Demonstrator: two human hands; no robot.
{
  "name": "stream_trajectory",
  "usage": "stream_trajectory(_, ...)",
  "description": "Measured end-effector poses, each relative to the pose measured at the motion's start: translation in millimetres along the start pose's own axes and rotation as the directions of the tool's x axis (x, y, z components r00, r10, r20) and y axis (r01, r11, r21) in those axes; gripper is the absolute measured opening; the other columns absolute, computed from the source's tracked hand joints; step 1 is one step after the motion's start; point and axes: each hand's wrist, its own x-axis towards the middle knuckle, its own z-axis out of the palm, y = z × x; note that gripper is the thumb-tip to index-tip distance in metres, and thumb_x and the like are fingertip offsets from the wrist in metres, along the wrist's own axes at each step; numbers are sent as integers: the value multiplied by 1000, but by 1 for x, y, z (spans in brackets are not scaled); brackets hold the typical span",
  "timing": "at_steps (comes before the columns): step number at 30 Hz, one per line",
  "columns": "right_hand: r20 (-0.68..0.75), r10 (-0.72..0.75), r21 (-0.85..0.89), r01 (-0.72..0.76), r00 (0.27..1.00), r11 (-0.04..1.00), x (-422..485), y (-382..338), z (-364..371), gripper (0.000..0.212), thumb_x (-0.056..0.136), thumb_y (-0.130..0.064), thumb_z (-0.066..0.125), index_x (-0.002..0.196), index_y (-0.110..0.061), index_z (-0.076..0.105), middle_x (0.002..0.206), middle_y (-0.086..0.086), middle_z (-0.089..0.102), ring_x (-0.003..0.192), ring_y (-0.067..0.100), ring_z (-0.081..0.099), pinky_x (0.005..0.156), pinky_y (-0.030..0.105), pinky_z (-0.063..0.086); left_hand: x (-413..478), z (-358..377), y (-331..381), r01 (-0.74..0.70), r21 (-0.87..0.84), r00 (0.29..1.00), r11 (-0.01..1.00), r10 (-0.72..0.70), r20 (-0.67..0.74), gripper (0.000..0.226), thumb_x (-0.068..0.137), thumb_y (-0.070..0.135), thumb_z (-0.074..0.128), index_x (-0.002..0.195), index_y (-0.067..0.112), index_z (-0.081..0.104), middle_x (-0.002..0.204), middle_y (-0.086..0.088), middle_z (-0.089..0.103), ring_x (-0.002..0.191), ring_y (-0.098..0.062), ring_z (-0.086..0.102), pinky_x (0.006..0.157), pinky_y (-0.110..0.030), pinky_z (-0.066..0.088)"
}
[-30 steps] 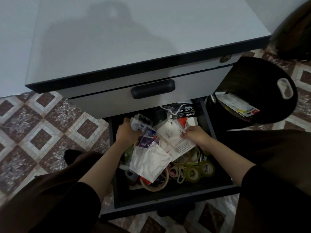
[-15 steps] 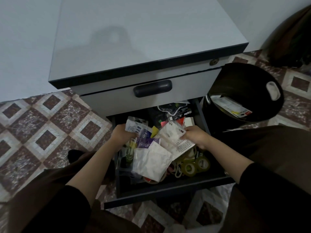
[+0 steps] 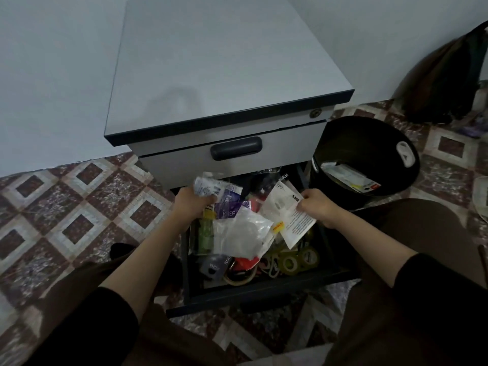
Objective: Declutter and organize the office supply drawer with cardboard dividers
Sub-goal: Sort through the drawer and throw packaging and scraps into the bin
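Drawer (image 3: 264,290) open under cabinet (image 3: 224,75), crammed with loose supplies. Step, as I judge it: emptying clutter; no dividers in sight. Left hand (image 3: 192,204) grips bundle of small packets (image 3: 216,187). Right hand (image 3: 317,207) pinches white packet (image 3: 287,217) by edge. Next: lift both clear, sort; bin (image 3: 369,133) just beside drawer.

Cabinet (image 3: 224,62) centre, back to the wall. Top drawer (image 3: 285,151) shut; bottom drawer (image 3: 264,290) under it, out twd the person. Bin (image 3: 369,138) on floor just R of cabinet, papers (image 3: 351,178) in it. In bottom drawer: tape rolls (image 3: 290,262) front-R, plastic bag (image 3: 237,233) mid, atop the heap. L hand (image 3: 190,204) at back-L w/ packets (image 3: 216,188); R hand (image 3: 317,207) back-R w/ leaflet packet (image 3: 287,215).
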Motion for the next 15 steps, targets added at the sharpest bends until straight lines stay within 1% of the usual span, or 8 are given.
stream_trajectory(3, -60, -27, -44, 24, 998, 999, -2, 2, -5, 8, 89, -1, 46, 85, -5, 52, 79, 9, 57, 72, 21, 57, 56, 25, 44, -9, 0, 9, -35, -38, 999, 999, 35, -1, 11, 83, 7, 66, 92, 6, 60, 85, -8, 63, 75, -22, 63, 66, -32, 55)
stream_trajectory(5, -91, -35, -68, 28, 995, 997, -4, 3, -8, 7, 89, -2, 45, 91, -4, 51, 83, 9, 57, 78, 23, 57, 57, 27, 43, -15, 0, 14, -36, -49, 999, 998, 37, 24, 6, 85, 7, 63, 85, 8, 58, 79, -4, 62, 71, -18, 62, 62, -27, 53)
stream_trajectory(7, -121, -53, -80, 43, 991, 996, -6, 3, -9, 7, 89, -3, 44, 92, -4, 50, 82, 8, 56, 75, 22, 55, 55, 27, 41, -16, 0, 14, -9, -82, 999, 997, 12, 34, 6, 87, 8, 62, 84, 8, 56, 81, -5, 62, 72, -18, 62, 62, -27, 53)
stream_trajectory(8, -137, -64, -80, 53, 988, 995, -7, 3, -10, 8, 89, -4, 43, 92, -5, 50, 85, 9, 56, 76, 22, 55, 55, 28, 41, -17, 0, 13, 13, -110, 999, 994, -9, 37, 7, 87, 9, 62, 84, 7, 56, 83, -8, 63, 74, -20, 63, 64, -29, 54)
stream_trajectory(10, -177, -90, -72, 79, 980, 994, -8, 5, -9, 8, 90, -5, 43, 94, -6, 50, 90, 11, 56, 80, 23, 55, 57, 29, 41, -15, 3, 7, 45, -141, 998, 989, -38, 51, 7, 86, 11, 64, 87, 7, 58, 89, -13, 64, 80, -26, 65, 70, -37, 56)
stream_trajectory(11, -199, -106, -65, 94, 974, 993, -8, 7, -9, 8, 91, -6, 43, 94, -6, 50, 91, 10, 56, 80, 23, 54, 56, 28, 40, -14, 6, 3, 42, -124, 998, 991, -35, 60, 10, 86, 12, 65, 90, 7, 59, 91, -12, 64, 80, -25, 65, 69, -37, 57)
stream_trajectory(13, -230, -129, -46, 121, 965, 992, -8, 10, -7, 7, 92, -6, 44, 96, -8, 49, 92, 9, 55, 80, 22, 54, 55, 27, 41, -13, 13, -9, 35, -66, 996, 997, -30, 78, 17, 83, 15, 69, 96, 9, 60, 91, -8, 64, 76, -19, 63, 58, -29, 57)
stream_trajectory(15, -212, -120, -32, 116, 970, 993, -6, 13, -5, 8, 90, -5, 47, 98, -9, 48, 94, 9, 56, 83, 22, 55, 62, 28, 44, -12, 20, -21, 49, -24, 992, 999, -46, 118, 32, 79, 12, 72, 107, 4, 60, 98, -10, 65, 81, -19, 63, 56, -25, 54)
